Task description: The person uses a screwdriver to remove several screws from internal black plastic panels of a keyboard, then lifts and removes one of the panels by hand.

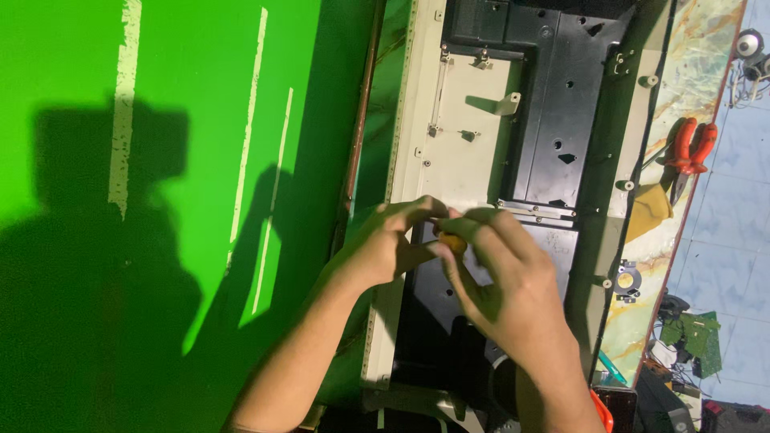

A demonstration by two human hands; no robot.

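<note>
A flat metal chassis (pixel 473 136) with a pale grey plate and a black panel (pixel 561 88) lies on a marble-patterned table (pixel 698 56). Both my hands meet over its middle. My left hand (pixel 385 240) and my right hand (pixel 501 277) pinch a small orange object (pixel 454 243) between their fingertips, just below a silver bracket strip (pixel 536 210). Most of the orange object is hidden by my fingers, so I cannot tell its kind.
Red-handled pliers (pixel 690 148) and a yellow cloth (pixel 648 210) lie on the table's right side. A small round metal part (pixel 628 281) sits near the edge. A green wall (pixel 160 160) fills the left. Green circuit boards (pixel 694 333) lie on the tiled floor at right.
</note>
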